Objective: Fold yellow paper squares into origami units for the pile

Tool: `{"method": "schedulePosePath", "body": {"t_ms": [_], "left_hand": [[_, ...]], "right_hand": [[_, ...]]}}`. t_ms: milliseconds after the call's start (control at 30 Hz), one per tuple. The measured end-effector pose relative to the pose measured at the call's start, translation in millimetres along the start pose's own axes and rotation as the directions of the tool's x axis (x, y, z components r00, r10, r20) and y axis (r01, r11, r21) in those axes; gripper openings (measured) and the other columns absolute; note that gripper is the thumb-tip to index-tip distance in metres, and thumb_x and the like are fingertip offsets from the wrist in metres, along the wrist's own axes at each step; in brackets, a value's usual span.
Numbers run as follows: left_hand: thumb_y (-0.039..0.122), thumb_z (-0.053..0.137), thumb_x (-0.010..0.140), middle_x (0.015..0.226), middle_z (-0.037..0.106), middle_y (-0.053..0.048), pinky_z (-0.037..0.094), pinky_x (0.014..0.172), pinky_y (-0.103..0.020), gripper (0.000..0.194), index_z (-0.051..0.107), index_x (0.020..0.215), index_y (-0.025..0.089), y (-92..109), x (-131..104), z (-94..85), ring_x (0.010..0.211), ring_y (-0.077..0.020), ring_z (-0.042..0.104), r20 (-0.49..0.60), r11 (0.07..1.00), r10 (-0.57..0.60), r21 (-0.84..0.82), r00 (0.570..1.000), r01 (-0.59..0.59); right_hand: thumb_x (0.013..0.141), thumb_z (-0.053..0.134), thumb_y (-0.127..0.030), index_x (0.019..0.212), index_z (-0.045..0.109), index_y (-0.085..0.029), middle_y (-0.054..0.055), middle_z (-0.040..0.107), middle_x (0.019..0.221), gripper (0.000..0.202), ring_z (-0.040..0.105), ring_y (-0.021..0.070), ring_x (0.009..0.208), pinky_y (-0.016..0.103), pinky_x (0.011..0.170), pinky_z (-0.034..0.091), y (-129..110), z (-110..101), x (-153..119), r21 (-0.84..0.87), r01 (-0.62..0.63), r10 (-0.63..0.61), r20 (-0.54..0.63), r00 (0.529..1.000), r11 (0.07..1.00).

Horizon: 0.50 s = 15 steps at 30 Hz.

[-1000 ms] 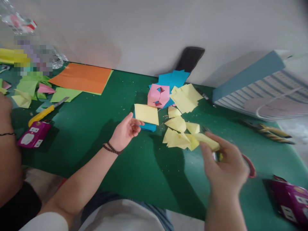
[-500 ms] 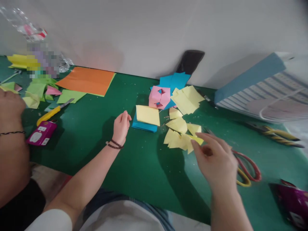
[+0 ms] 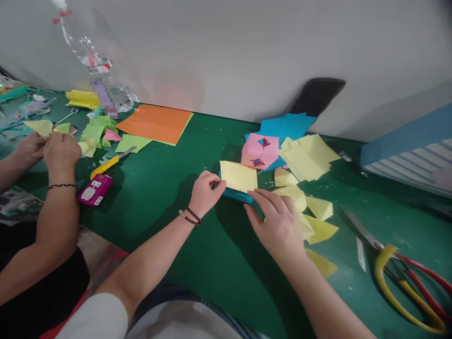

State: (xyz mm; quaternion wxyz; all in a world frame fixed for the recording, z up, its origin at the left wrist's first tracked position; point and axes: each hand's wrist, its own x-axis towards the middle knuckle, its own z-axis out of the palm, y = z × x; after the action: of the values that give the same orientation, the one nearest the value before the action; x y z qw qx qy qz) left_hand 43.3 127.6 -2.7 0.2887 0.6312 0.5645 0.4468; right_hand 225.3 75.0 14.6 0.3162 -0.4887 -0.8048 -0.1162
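In the head view a folded blue paper [image 3: 237, 195] is between my hands, with a pale yellow paper sheet [image 3: 240, 176] just behind and above it. The left end of the blue paper is pinched between the thumb and fingers of my left hand [image 3: 206, 194]. My right hand [image 3: 277, 217] grips its right end, thumb below and fingertips on top. Beyond the yellow sheet lies a pink folded paper piece [image 3: 260, 151] with cut openings. Loose yellow paper pieces [image 3: 295, 197] lie beside and partly under my right hand.
Red-and-yellow-handled scissors [image 3: 379, 247] lie at right. Behind are yellow sheets [image 3: 306, 157], blue sheets [image 3: 287, 126] and a dark object [image 3: 318, 96] against the wall. Orange paper [image 3: 155, 123], a yellow cutter [image 3: 106, 165] and a purple box [image 3: 96, 190] lie left, near a co-worker's hands [image 3: 61, 149].
Both hands have come to the blue paper and taken hold of its ends; my right hand has left the yellow pieces. The view has shifted left, showing the co-worker's hands.
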Motion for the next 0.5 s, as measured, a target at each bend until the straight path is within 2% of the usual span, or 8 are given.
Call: {"method": "schedulePosePath", "body": {"t_ms": [167,267,333,400,500], "left_hand": [[0.015,0.06,0.079,0.063,0.043,0.004,0.038,0.056,-0.022,0.028,0.048,0.054,0.017,19,-11,-6.5,0.059,-0.0087,0.044,-0.022,0.996,0.007,-0.085,1.0,-0.009],[0.021,0.062,0.08,0.065,0.044,0.004,0.034,0.05,-0.021,0.026,0.051,0.057,0.016,35,-26,-9.6,0.055,-0.0072,0.041,0.023,0.96,0.159,-0.235,0.987,-0.149],[0.023,0.064,0.08,0.068,0.048,0.002,0.036,0.05,-0.021,0.022,0.055,0.061,0.016,42,-35,-9.5,0.055,-0.0071,0.043,0.022,0.915,0.315,-0.272,0.949,-0.297],[0.025,0.062,0.082,0.067,0.05,0.001,0.04,0.053,-0.022,0.023,0.055,0.061,0.017,45,-38,-9.0,0.06,-0.0091,0.048,-0.006,0.862,0.452,-0.255,0.892,-0.438],[0.033,0.059,0.086,0.061,0.048,0.001,0.044,0.056,-0.025,0.031,0.051,0.059,0.019,47,-33,-14.2,0.058,-0.0107,0.049,-0.098,0.801,0.561,-0.187,0.822,-0.568]], "right_hand": [[0.084,0.065,-0.018,0.119,0.06,-0.015,0.012,0.07,0.112,0.035,0.061,0.0234,0.088,0.037,0.081,0.05,-2,3,-5,0.011,0.017,-0.017,-0.026,1.0,1.0],[0.085,0.062,-0.013,0.114,0.062,-0.019,0.008,0.073,0.107,0.03,0.06,0.0208,0.084,0.035,0.08,0.05,-2,3,-5,0.084,0.054,-0.05,-0.043,0.998,0.995],[0.084,0.061,-0.009,0.107,0.064,-0.02,0.005,0.075,0.098,0.025,0.059,0.0193,0.08,0.032,0.078,0.05,0,0,-5,0.143,0.088,-0.079,-0.066,0.995,0.986],[0.084,0.061,-0.007,0.101,0.065,-0.019,0.004,0.075,0.089,0.021,0.059,0.0186,0.077,0.031,0.075,0.05,1,-5,-3,0.169,0.102,-0.087,-0.091,0.992,0.98],[0.084,0.063,-0.009,0.096,0.066,-0.018,0.003,0.073,0.08,0.016,0.061,0.018,0.077,0.03,0.077,0.05,1,-16,-3,0.163,0.098,-0.085,-0.088,0.993,0.982]]}}
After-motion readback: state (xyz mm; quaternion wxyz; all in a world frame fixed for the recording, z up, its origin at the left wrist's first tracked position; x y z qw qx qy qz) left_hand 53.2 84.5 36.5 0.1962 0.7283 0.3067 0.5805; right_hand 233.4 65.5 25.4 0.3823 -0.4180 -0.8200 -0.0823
